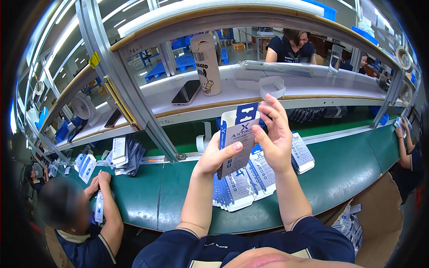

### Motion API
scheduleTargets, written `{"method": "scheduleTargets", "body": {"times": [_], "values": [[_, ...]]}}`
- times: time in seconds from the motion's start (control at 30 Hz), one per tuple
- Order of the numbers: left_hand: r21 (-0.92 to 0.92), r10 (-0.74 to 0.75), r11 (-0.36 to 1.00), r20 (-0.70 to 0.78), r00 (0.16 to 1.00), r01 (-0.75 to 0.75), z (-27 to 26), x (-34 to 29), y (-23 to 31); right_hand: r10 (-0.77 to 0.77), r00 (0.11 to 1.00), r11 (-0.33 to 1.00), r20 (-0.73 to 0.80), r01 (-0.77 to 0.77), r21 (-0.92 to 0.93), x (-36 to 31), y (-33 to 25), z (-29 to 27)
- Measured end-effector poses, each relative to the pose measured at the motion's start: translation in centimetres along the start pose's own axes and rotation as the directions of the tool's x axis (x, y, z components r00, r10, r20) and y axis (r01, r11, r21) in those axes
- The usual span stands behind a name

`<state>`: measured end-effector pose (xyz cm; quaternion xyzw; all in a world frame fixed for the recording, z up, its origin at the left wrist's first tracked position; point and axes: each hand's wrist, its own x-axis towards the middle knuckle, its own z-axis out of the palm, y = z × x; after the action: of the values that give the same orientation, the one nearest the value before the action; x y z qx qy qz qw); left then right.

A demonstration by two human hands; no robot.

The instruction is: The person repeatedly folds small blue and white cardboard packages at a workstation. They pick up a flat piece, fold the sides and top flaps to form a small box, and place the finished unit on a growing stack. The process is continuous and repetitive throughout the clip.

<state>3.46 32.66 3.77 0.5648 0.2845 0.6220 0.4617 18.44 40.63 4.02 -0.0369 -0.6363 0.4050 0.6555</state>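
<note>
Bright ceiling tubes (67, 36); green tabletop (139, 198) glares; edges bent.

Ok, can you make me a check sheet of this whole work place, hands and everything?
Surface: long, shiny green worktop.
Job's things: white-and-blue printed cardboard box, held above piled white-and-blue printed packs.
Clutter: tall cream lidded tumbler and black rectangular phone on the long white shelf.
Hands: left hand grips the box; right hand is open at its right edge, touch unclear.
Cables: nothing seen.
Surroundings: co-worker in dark shirt at left; round white fan behind; brown cardboard carton at lower right.
</note>
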Motion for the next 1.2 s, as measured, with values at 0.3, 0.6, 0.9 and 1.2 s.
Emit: {"method": "scheduleTargets", "body": {"times": [0.3,0.6,0.9,1.2], "values": [[0.219,0.372,0.922,-0.272,0.888,-0.319,1.5,1.9,-0.9,0.062,0.998,0.997,-0.008,-0.062,0.038,0.1,0.8,-1.2],[0.966,0.748,0.055,0.127,0.651,-0.252,0.4,2.4,-2.0,-0.005,0.997,0.951,-0.08,-0.019,-0.308,0.4,0.3,-1.4],[0.954,0.724,0.117,0.11,0.681,-0.278,1.2,2.6,-2.7,-0.058,0.997,0.901,-0.04,0.035,-0.433,0.5,-0.5,-1.3],[0.881,0.654,0.37,-0.023,0.756,-0.293,0.6,2.4,-2.3,0.034,0.999,0.936,0.009,-0.029,-0.352,0.6,-0.6,-1.0]]}}
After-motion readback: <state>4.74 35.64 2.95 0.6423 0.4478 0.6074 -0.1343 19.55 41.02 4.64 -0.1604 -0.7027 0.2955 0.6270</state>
